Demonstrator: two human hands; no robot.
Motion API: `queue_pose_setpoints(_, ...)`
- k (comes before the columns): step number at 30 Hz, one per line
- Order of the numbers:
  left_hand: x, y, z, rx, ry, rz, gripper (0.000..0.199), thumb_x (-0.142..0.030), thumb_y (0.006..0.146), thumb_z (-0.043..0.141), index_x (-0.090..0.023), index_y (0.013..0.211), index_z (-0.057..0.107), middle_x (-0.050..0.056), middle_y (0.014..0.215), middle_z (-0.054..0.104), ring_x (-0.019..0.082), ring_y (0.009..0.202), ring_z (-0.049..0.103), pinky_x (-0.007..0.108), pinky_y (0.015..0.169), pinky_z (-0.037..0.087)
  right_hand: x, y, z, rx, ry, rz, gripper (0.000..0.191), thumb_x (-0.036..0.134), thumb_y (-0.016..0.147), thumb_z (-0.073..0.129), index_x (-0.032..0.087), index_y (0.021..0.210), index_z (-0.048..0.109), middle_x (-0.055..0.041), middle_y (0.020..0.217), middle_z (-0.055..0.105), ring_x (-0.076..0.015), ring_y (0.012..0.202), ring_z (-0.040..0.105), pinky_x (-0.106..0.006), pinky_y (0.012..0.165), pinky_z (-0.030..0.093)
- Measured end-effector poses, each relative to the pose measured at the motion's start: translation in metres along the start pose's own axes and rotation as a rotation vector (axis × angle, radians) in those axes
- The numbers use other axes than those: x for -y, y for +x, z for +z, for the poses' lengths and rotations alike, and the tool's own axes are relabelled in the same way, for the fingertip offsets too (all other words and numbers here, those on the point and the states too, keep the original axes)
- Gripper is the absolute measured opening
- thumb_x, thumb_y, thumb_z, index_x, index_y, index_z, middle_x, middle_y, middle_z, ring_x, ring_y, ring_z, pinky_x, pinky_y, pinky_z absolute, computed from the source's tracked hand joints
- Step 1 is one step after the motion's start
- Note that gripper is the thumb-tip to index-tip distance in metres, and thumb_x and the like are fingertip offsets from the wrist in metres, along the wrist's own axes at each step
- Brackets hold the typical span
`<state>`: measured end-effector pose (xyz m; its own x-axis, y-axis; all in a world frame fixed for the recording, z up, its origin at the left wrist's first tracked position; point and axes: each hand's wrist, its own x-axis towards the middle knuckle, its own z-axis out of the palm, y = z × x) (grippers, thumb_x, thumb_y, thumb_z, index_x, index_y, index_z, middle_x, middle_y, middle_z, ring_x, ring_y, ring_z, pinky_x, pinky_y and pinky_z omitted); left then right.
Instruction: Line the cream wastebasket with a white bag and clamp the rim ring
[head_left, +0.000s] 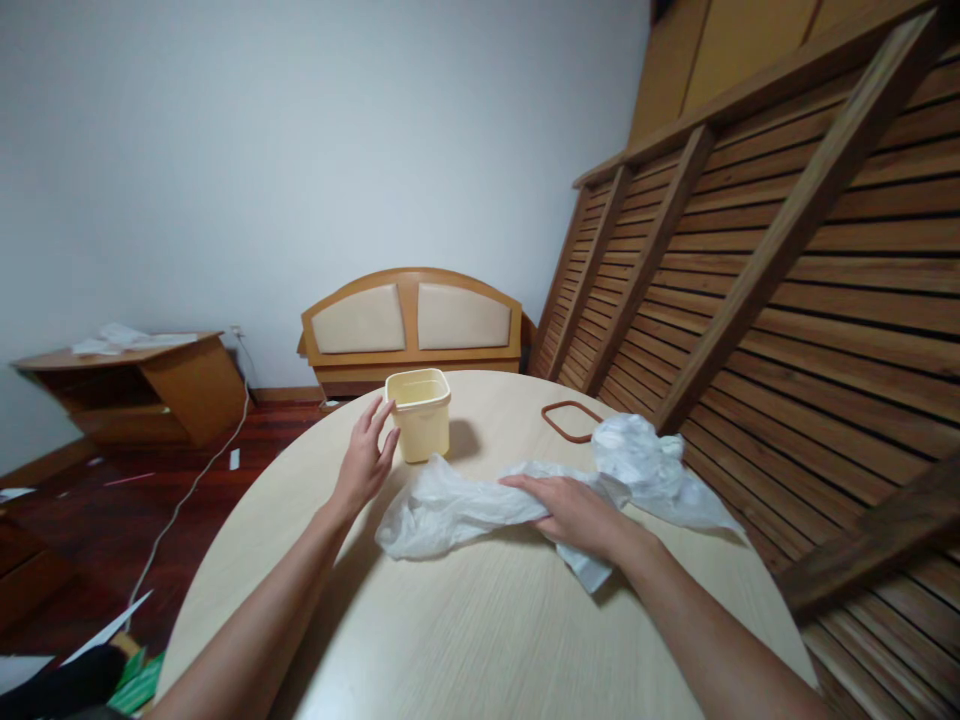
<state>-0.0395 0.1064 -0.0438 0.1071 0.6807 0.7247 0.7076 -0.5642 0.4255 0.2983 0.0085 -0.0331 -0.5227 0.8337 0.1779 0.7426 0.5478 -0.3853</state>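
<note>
A small pale yellow bin (pixel 422 430) stands upright on the round table, its top open. At the bin's left side is my left hand (pixel 365 455), fingers apart; a fingertip seems to touch the bin just below the rim. My right hand (pixel 574 510) grips a thin white plastic bag (pixel 450 510), which lies crumpled and stretched out in front of the bin. Part of the bag under my palm is hidden. To the right sits a bunched pile of white plastic bags (pixel 637 460). Behind it lies a brown rectangular ring (pixel 555 425) with rounded corners.
The round light-wood table (pixel 480 640) fills the foreground. A wooden slatted frame (pixel 750 300) leans close along the right side. Beyond the table stands a headboard (pixel 411 310). A low cabinet (pixel 172 390) is at the left, with a white cable (pixel 180 505) on the floor.
</note>
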Motion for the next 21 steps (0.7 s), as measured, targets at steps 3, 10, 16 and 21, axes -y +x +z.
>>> queue_pose_setpoints(3,-0.001,-0.001,0.000,-0.017,-0.077,-0.024,0.036,-0.037,0.098,0.049,-0.022,0.131,0.054,0.017,0.146,0.050,0.032,0.138,0.048,0.055,0.104,0.051,0.000,0.000,-0.004,-0.003,0.109,-0.021,0.056,0.011,0.082,0.060,0.032,0.134,0.063,-0.0038,0.121,0.075,-0.0247,0.108,0.071,-0.032,0.091,0.051)
queue_pose_setpoints(10,-0.017,-0.007,-0.003,-0.012,-0.221,0.010,0.019,-0.039,0.096,0.057,-0.021,0.101,0.056,0.016,0.148,0.048,0.031,0.140,0.047,0.047,0.095,0.059,-0.005,-0.001,-0.015,-0.104,0.447,-0.070,0.022,0.016,0.078,0.061,0.019,0.092,0.079,-0.0033,0.088,0.079,-0.0195,0.079,0.071,-0.025,0.069,0.051)
queue_pose_setpoints(16,-0.024,-0.015,-0.004,0.052,-0.166,0.131,0.010,-0.032,0.096,0.058,-0.022,0.096,0.057,0.013,0.148,0.048,0.029,0.139,0.050,0.051,0.105,0.054,-0.014,-0.009,-0.030,-0.528,0.580,-0.034,0.009,0.025,0.072,0.068,0.018,0.071,0.073,-0.0018,0.071,0.072,-0.0170,0.063,0.063,-0.024,0.056,0.048)
queue_pose_setpoints(21,-0.032,-0.022,-0.003,0.133,-0.111,0.259,0.011,-0.022,0.096,0.055,-0.023,0.106,0.058,0.013,0.154,0.043,0.027,0.137,0.053,0.050,0.108,0.051,-0.025,-0.013,-0.038,-0.885,0.581,0.024,0.011,0.029,0.066,0.073,0.019,0.071,0.073,-0.0009,0.068,0.069,-0.0179,0.061,0.060,-0.025,0.054,0.048)
